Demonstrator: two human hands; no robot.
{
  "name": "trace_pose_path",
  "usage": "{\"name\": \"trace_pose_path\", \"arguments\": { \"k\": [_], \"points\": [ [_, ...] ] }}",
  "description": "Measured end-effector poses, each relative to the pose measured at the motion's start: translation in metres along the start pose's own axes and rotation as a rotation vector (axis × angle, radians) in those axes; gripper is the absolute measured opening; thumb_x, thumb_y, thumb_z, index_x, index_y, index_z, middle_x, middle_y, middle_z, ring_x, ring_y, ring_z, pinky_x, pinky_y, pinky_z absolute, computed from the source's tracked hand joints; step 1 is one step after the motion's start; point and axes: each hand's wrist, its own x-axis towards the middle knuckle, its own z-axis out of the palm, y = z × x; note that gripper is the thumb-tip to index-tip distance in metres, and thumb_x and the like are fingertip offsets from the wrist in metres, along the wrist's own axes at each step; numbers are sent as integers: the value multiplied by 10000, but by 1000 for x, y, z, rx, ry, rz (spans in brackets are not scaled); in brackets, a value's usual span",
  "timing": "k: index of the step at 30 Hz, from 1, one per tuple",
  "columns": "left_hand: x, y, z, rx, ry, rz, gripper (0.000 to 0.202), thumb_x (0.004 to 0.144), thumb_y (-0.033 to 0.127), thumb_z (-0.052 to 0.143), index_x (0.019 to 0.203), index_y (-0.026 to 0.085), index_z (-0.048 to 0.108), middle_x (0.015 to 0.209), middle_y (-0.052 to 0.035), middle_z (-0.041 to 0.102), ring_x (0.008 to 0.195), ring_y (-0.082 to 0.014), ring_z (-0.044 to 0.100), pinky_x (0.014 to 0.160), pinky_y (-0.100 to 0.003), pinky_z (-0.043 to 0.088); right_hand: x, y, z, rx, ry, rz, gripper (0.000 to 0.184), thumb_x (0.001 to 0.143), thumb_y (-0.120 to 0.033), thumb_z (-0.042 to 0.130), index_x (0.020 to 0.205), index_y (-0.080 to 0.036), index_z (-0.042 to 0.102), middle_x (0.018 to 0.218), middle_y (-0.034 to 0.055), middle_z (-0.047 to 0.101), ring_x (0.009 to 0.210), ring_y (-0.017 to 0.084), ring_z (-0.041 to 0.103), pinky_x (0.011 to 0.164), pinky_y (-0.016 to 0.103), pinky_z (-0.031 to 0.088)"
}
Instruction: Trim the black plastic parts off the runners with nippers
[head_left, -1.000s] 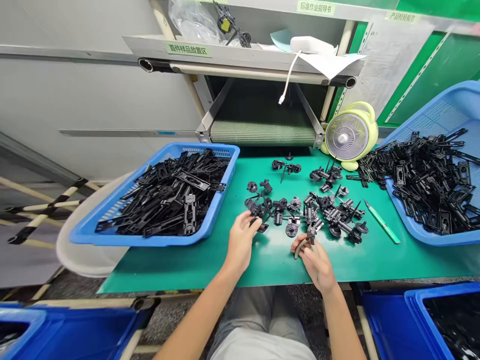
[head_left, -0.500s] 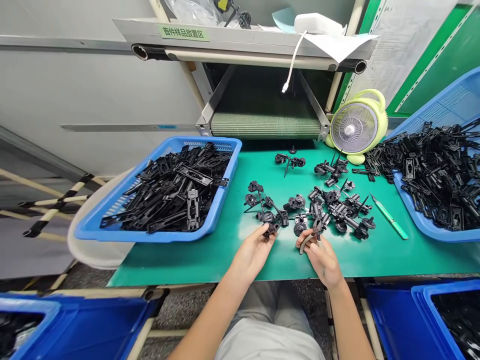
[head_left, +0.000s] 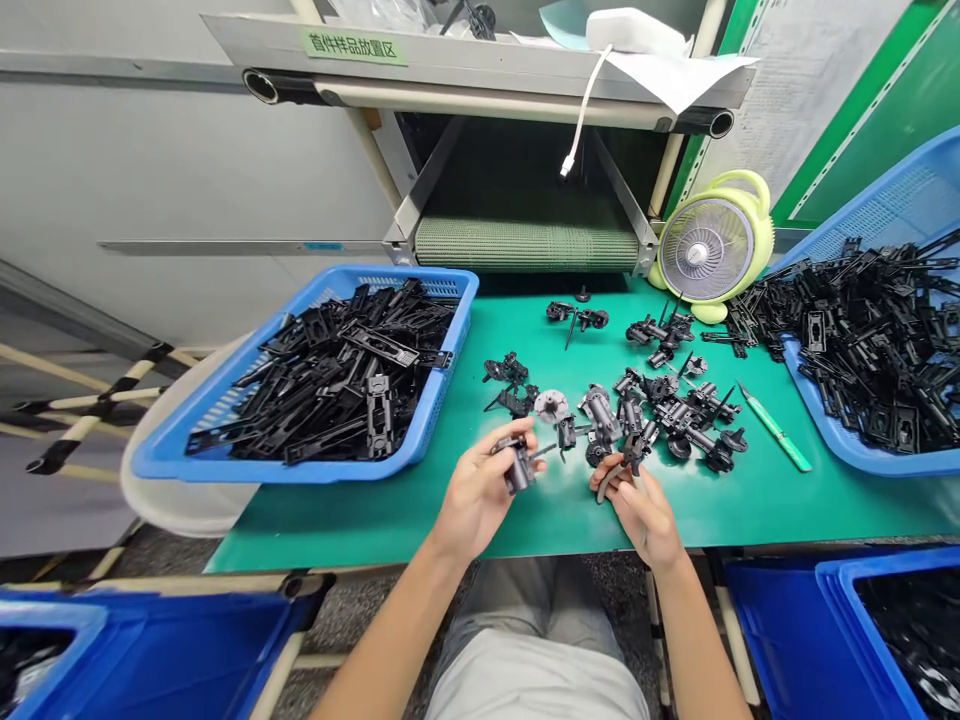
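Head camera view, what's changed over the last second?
The left hand has picked a black plastic part from the pile and now holds it up in its fingers. The right hand still grips the cutters in about the same place. The blue baskets stayed as they were.

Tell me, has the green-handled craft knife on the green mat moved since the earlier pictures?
No. The green-handled craft knife lies where it did, below and right of the round lime-green plastic fan.
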Motion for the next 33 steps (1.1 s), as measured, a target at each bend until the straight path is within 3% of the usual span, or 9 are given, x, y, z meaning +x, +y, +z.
{"name": "trace_pose_path", "arguments": {
  "k": [4, 8, 13, 15, 17, 20, 25, 30, 33],
  "points": [
    [-21, -23, -17, -63, 9, -62, 261, 702, 276, 780, 933, 211, 677, 860, -19, 607, 764, -127, 561, 727, -248, 496, -30, 0, 3, 73, 167, 47, 258, 869, -373, 629, 1086, -234, 639, 968, 63, 603, 943, 229, 568, 881, 400, 470],
    [-34, -36, -24, 16, 25, -201, 304, 672, 292, 806, 907, 164, 662, 1024, -73, 645, 800, -118, 572, 699, -202, 473, -78, 7, -1, 113, 331, 111, 270, 879, -367, 600, 1113, -241, 651, 1028, 95, 628, 972, 260, 592, 905, 463, 481],
    [-32, -34, -21, 156, 323, -108, 456, 659, 309, 805, 1038, 203, 574, 1063, -68, 671, 978, -172, 635, 842, -250, 484, -101, 12, -2, 103, 395, 149, 294, 862, -380, 622, 1124, -252, 662, 1033, 96, 648, 1003, 276, 609, 959, 499, 461],
    [-29, -31, -23, 255, 359, -90, 561, 684, 364, 774, 1159, 210, 519, 1011, -63, 673, 908, -185, 671, 812, -294, 514, -97, 8, 1, 79, 410, 139, 290, 852, -385, 634, 1104, -249, 669, 1018, 95, 646, 980, 271, 607, 932, 483, 473],
    [-27, -28, -26, 380, 328, -107, 623, 726, 451, 717, 1235, 207, 454, 845, -20, 656, 686, -167, 674, 656, -301, 532, -88, 1, 5, 55, 418, 115, 282, 839, -389, 647, 1079, -245, 674, 1000, 88, 639, 961, 260, 598, 902, 451, 480],
    [-25, -21, -34, 464, 196, -192, 553, 760, 547, 646, 1146, 196, 462, 602, 68, 525, 442, -120, 552, 444, -239, 431, -70, -9, 10, 12, 393, 75, 283, 826, -385, 666, 1065, -234, 669, 991, 73, 627, 953, 235, 582, 895, 405, 464],
    [-23, -5, -47, 459, -43, -316, 420, 771, 545, 648, 970, 195, 527, 567, 80, 433, 425, -78, 458, 403, -191, 321, -38, -14, 8, -124, 339, -16, 301, 825, -385, 665, 1071, -214, 640, 960, 69, 603, 925, 226, 558, 858, 387, 448],
    [-19, 6, -50, 609, -83, -350, 406, 774, 544, 641, 945, 181, 574, 568, 56, 465, 430, -93, 436, 411, -217, 337, -27, -6, 2, -152, 299, -36, 290, 834, -394, 636, 1059, -211, 626, 931, 75, 586, 896, 235, 553, 831, 407, 457],
    [-17, 7, -47, 806, -55, -355, 366, 748, 514, 657, 887, 181, 601, 551, 47, 493, 433, -118, 461, 407, -228, 342, -29, -3, -3, -101, 290, -55, 277, 839, -393, 619, 1054, -217, 620, 933, 75, 576, 901, 237, 556, 847, 419, 457]
  ]
}}
